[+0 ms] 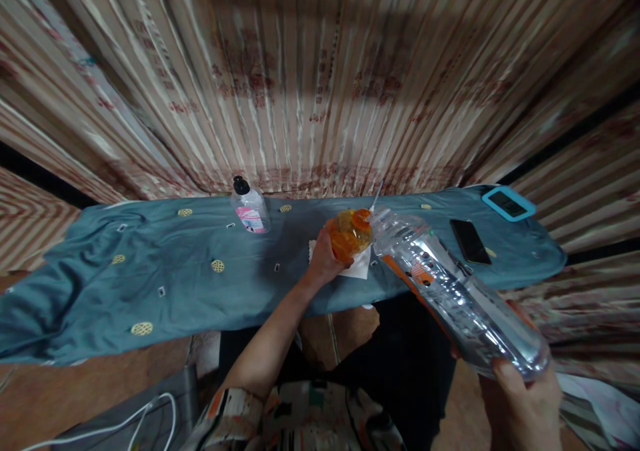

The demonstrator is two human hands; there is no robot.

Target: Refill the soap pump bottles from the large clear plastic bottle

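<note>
Fingers of the right hand (527, 404) wrap the base of a large clear plastic water bottle (450, 291) close to the camera, holding it tilted so that its neck slants up and away to the left. The bottle's mouth sits right against the top of a small orange-tinted glass jar (349, 234), touching or just beside it; which one cannot be told. The left hand (324, 258) closes around that jar from the left side, holding it over a white paper napkin (360, 264) that lies on a teal cloth with small yellow dots (165, 271) spread over a long table. To the right on the cloth lies a black smartphone (470, 240), and beyond it a device in a turquoise case (508, 203). Farther back, left of the jar, a small clear bottle with a black cap and pink label (249, 208) stands upright before striped curtains (320, 71).
</note>
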